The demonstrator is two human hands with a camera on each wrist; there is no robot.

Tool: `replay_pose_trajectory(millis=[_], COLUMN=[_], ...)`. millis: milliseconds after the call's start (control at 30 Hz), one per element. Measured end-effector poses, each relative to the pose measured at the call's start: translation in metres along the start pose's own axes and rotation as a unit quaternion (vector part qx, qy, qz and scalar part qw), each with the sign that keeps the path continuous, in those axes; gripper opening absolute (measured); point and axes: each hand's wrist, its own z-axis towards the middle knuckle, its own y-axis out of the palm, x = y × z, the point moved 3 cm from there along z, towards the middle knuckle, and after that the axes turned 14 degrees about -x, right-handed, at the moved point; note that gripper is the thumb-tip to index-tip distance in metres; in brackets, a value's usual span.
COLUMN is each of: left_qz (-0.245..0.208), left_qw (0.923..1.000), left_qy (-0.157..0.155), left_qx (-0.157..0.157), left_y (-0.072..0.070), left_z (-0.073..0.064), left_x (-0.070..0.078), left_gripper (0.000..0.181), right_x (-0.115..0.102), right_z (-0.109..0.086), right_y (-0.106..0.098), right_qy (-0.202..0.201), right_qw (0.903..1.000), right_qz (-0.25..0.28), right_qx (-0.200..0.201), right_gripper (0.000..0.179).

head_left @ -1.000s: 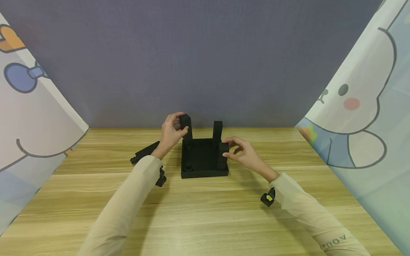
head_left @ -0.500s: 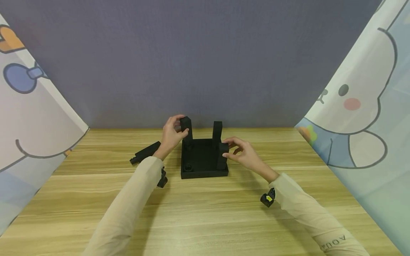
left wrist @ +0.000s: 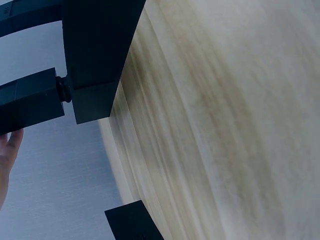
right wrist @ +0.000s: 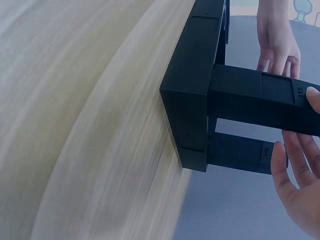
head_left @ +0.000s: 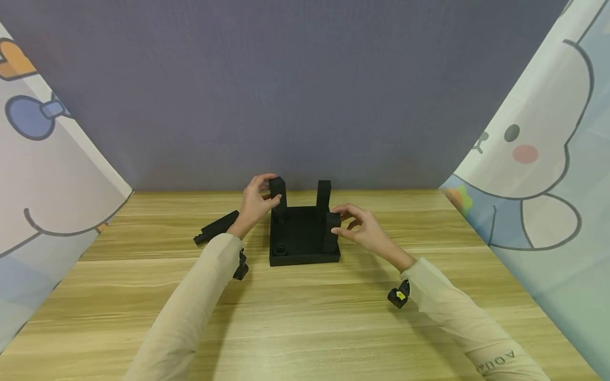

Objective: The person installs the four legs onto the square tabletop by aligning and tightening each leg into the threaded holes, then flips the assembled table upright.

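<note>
A square black base [head_left: 305, 259] with a raised rim lies on the table, several black square legs standing on it. My left hand [head_left: 254, 203] grips the top of the far-left leg [head_left: 278, 193]. In the left wrist view, a short threaded stub [left wrist: 63, 90] shows between that leg and the base. My right hand [head_left: 364, 230] pinches the near-right leg [head_left: 330, 235], thumb on its near face; this leg [right wrist: 250, 95] meets the base in the right wrist view. The far-right leg [head_left: 323, 196] stands untouched. An open round socket [head_left: 279, 248] shows at the near-left corner.
A loose black leg [head_left: 218, 226] lies on the wooden table [head_left: 305, 317], left of the base and partly behind my left wrist. A grey panel [head_left: 305, 95] rises at the table's back edge. Printed cartoon sheets [head_left: 534, 159] flank both sides.
The far-left leg has sunk a little toward the base, and my left hand has come down slightly with it. My right hand stays in place on the near-right leg.
</note>
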Motion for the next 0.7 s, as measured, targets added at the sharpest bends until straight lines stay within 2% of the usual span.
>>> replay_pose_trajectory(millis=[400,700], left_qz=[0.011,0.032], left_qw=[0.9979,0.9933], left_qy=[-0.007,-0.029], left_qx=[-0.064,-0.107], left_y=[-0.005,-0.011], left_z=[0.005,0.008], left_x=[0.003,0.006], left_gripper=[0.047,0.052], right_x=[0.002,0.000], right_z=[0.000,0.000], right_y=[0.001,0.000], right_qy=[-0.001,0.001], right_qw=[1.0000,1.0000], right_qz=[-0.007,0.002], right_qx=[-0.003,-0.001], right_gripper=[0.037,0.036])
